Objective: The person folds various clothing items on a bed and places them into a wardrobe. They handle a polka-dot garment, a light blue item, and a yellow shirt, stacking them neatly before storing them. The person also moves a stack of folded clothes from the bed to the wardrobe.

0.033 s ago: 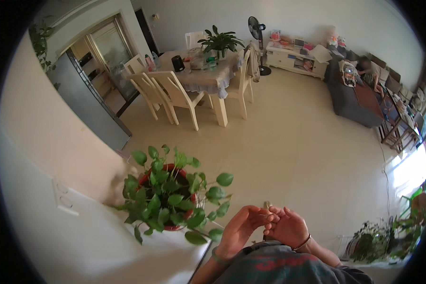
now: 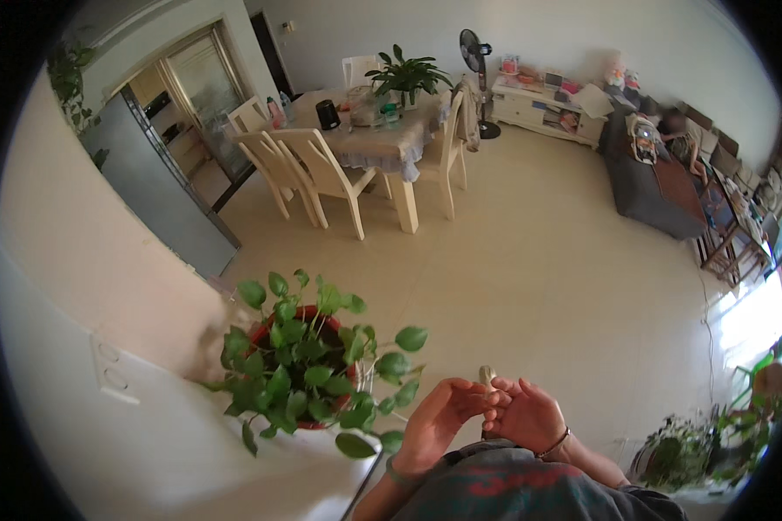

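both hands meet at chest height around a small pale object, potted plant just to their left.

we see our left hand (image 2: 439, 423) curled, fingertips touching our right hand (image 2: 526, 417), both pinching a small pale object (image 2: 487, 374) that sticks up between the fingertips; what it is we cannot tell. against the earlier frame the hands sit almost the same, only a touch higher, and the object pokes up slightly more, so we judge the handling barely advanced. the view has shifted a little too. the green potted plant (image 2: 308, 365) in its red pot sits just left of the left hand, on a white ledge (image 2: 174, 451). dining table (image 2: 382, 139) and chairs stand well beyond the hands; a person sits on the far sofa (image 2: 647, 191).
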Action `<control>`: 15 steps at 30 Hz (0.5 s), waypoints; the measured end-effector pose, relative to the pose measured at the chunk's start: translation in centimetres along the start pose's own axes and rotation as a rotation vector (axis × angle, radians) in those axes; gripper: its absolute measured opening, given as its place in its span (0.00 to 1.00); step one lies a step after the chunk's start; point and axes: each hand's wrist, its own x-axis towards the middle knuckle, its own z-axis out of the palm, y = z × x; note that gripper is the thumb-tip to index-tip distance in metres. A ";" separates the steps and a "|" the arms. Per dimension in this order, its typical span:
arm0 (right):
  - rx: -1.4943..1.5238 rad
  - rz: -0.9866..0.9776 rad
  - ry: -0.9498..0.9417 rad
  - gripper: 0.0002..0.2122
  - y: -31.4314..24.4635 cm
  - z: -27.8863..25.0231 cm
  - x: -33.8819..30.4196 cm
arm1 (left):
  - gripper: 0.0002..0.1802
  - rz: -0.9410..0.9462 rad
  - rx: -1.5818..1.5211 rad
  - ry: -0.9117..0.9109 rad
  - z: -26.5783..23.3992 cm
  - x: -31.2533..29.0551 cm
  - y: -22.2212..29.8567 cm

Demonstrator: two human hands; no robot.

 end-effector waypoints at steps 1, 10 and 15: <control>-0.015 0.041 0.007 0.21 -2.1 -0.2 2.0 | 0.18 0.031 -0.023 0.047 -0.5 1.8 0.6; -0.195 0.579 -0.020 0.22 -15.9 -0.9 27.7 | 0.16 0.524 -0.391 0.323 -5.1 14.6 6.5; -0.154 0.892 -0.085 0.22 -16.3 -3.0 40.6 | 0.16 0.826 -0.514 0.606 -9.3 19.6 8.8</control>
